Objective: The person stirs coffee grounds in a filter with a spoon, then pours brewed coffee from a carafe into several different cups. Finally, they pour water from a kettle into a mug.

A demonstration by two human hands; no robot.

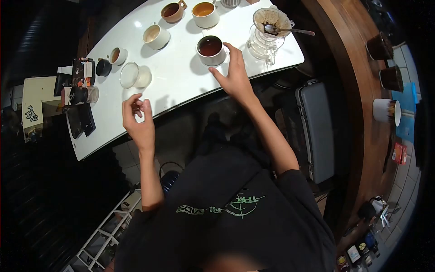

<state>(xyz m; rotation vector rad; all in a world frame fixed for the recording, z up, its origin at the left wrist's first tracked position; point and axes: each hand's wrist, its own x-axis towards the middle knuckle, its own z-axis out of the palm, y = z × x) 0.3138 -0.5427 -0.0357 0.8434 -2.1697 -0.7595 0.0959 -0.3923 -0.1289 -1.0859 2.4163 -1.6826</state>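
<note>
A white cup of dark reddish-brown liquid (pixel 211 51) stands near the front edge of the white table (pixel 181 75). At its right and front side is my right hand (pixel 234 77), thumb and fingers spread, fingertips close to the cup wall. My left hand (pixel 138 119) hovers at the table's front edge, its fingers loosely curled, with a gap to the thumb and nothing held. Just beyond it sits a clear glass (pixel 136 76). To the right stands a glass dripper (pixel 272 22) with a paper filter, dark grounds and a spoon (pixel 294 31), on a glass server (pixel 265 47).
Behind are a white cup of amber liquid (pixel 205 16), a brown mug (pixel 172 12), a pale mug (pixel 156 37) and a small cup (pixel 118 56). Dark boxes and a phone-like slab (pixel 80 120) lie left. A grey hard case (pixel 317 131) stands below, beside a wooden counter (pixel 351 90).
</note>
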